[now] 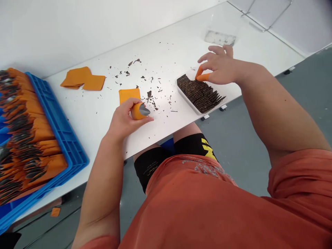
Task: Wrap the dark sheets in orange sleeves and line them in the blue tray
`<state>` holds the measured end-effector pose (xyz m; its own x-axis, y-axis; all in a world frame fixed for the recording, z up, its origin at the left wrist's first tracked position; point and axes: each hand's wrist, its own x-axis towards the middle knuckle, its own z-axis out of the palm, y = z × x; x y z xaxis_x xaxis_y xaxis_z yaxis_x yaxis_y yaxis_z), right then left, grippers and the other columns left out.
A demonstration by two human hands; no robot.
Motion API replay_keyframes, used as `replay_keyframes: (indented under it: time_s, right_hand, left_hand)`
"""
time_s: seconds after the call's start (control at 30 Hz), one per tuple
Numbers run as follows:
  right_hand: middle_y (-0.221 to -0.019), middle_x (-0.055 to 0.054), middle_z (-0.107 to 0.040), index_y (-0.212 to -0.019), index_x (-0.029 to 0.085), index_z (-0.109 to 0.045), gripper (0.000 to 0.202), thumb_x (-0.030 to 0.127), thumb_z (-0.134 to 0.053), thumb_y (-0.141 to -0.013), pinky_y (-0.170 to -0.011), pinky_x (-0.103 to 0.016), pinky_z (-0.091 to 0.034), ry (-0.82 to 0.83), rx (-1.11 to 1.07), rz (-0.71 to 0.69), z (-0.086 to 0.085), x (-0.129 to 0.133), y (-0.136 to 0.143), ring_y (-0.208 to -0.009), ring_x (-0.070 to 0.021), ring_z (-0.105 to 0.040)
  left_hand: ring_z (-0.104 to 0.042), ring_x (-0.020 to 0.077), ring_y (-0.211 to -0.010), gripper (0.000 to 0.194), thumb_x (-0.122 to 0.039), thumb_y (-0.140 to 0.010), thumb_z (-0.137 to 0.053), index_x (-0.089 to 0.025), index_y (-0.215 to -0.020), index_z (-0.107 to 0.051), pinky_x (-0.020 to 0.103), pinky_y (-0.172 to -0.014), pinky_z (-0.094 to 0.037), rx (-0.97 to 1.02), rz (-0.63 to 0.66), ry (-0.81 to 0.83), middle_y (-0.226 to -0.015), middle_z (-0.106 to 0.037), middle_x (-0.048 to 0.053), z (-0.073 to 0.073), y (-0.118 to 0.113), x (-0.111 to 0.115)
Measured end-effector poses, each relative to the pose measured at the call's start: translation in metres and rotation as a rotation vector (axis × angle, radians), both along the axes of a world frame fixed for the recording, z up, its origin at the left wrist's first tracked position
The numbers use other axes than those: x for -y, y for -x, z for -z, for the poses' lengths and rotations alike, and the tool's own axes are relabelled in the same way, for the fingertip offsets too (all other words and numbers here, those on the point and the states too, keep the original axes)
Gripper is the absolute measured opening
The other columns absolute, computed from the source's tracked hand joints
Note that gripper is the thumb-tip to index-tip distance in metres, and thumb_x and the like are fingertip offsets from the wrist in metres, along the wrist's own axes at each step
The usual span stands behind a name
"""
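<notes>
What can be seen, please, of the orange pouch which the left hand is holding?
The pouch is small, matt orange outside and silver-grey inside, and looks like a foil-lined packet. It is squeezed so its mouth gapes open, facing right in the picture. The left hand curls around it, over the white table near its front edge. Its contents, if any, cannot be made out.

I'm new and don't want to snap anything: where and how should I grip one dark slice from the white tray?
Best, I think, by its exposed upper edge, coming from above and pinching its broad faces lightly between the fingers. The dark slices stand on edge, packed together in the white tray, leaving their top edges free; their thinness suggests a gentle hold.
</notes>
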<state>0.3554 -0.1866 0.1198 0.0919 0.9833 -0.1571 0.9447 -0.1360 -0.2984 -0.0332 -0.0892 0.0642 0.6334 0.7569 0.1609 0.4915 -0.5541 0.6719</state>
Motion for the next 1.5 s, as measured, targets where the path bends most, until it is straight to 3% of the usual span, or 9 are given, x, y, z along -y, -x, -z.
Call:
replay_keyframes:
  time_s: [0.2,0.33,0.53,0.7,0.83,1.07,1.3,1.5]
  right_hand:
    - [-0.158,0.005,-0.067,-0.087,0.036,-0.079,0.023,0.056,-0.070,-0.093,-0.134,-0.083,-0.002,-0.093,-0.045,-0.090,-0.004,0.010,-0.011,-0.168,-0.0430,-0.023]
    - [-0.160,0.004,-0.064,-0.097,0.036,-0.081,0.021,0.055,-0.072,-0.093,-0.135,-0.079,-0.008,-0.085,-0.038,-0.123,-0.006,0.015,-0.017,-0.166,-0.0415,-0.025]
    - [-0.150,-0.001,-0.069,-0.098,0.036,-0.082,0.016,0.049,-0.072,-0.095,-0.131,-0.079,-0.019,-0.077,0.003,-0.159,-0.016,0.024,-0.014,-0.154,-0.0399,-0.039]
    - [-0.152,-0.009,-0.068,-0.097,0.032,-0.080,0.015,0.042,-0.070,-0.093,-0.132,-0.079,-0.018,-0.138,-0.033,-0.127,-0.022,0.037,-0.012,-0.160,-0.0407,-0.038]
    - [-0.149,-0.008,-0.071,-0.097,0.035,-0.076,0.014,0.048,-0.073,-0.092,-0.132,-0.076,-0.022,-0.252,-0.073,-0.087,-0.030,0.050,-0.015,-0.160,-0.0409,-0.040]
    - [-0.145,-0.007,-0.072,-0.100,0.035,-0.079,0.020,0.049,-0.070,-0.089,-0.133,-0.072,-0.030,-0.227,-0.054,-0.121,-0.033,0.057,-0.022,-0.151,-0.0412,-0.050]
    - [-0.130,-0.008,-0.073,-0.100,0.038,-0.079,0.022,0.054,-0.066,-0.093,-0.133,-0.070,-0.033,-0.210,-0.061,-0.124,-0.036,0.062,-0.014,-0.141,-0.0380,-0.055]
    - [-0.132,-0.008,-0.073,-0.103,0.035,-0.079,0.023,0.051,-0.065,-0.094,-0.133,-0.068,-0.034,-0.187,-0.071,-0.162,-0.034,0.062,-0.015,-0.140,-0.0370,-0.056]
  left_hand:
    - [-0.071,0.0251,-0.091,0.058,-0.054,-0.065,-0.098,-0.025,-0.107,-0.070,0.039,-0.082,-0.059,0.037,0.013,-0.029,-0.105,-0.079,0.005,0.005,0.001,-0.004]
    - [-0.072,0.0260,-0.093,0.057,-0.052,-0.065,-0.098,-0.026,-0.108,-0.071,0.039,-0.082,-0.059,0.050,0.020,-0.042,-0.106,-0.080,0.005,0.006,0.002,-0.005]
    - [-0.073,0.0275,-0.097,0.063,-0.053,-0.065,-0.100,-0.024,-0.112,-0.071,0.044,-0.087,-0.061,0.008,-0.002,-0.017,-0.111,-0.079,0.007,0.007,0.004,-0.007]
    - [-0.073,0.0264,-0.093,0.060,-0.054,-0.066,-0.099,-0.024,-0.111,-0.071,0.041,-0.084,-0.061,0.014,0.007,-0.038,-0.109,-0.079,0.007,0.007,0.004,-0.006]
    - [-0.073,0.0272,-0.095,0.058,-0.054,-0.067,-0.097,-0.025,-0.110,-0.071,0.040,-0.083,-0.060,0.025,0.016,-0.049,-0.110,-0.080,0.006,0.005,0.003,-0.004]
    - [-0.074,0.0276,-0.098,0.059,-0.057,-0.065,-0.097,-0.025,-0.109,-0.072,0.041,-0.086,-0.060,0.006,-0.007,-0.043,-0.109,-0.080,0.005,0.005,0.004,-0.005]
    - [-0.075,0.0337,-0.098,0.062,-0.059,-0.062,-0.097,-0.027,-0.111,-0.076,0.050,-0.084,-0.058,-0.012,-0.044,-0.006,-0.111,-0.082,0.010,0.008,0.003,-0.006]
    - [-0.075,0.0317,-0.092,0.061,-0.058,-0.060,-0.101,-0.029,-0.108,-0.077,0.046,-0.078,-0.058,-0.026,-0.041,-0.048,-0.107,-0.082,0.007,0.009,0.005,-0.008]
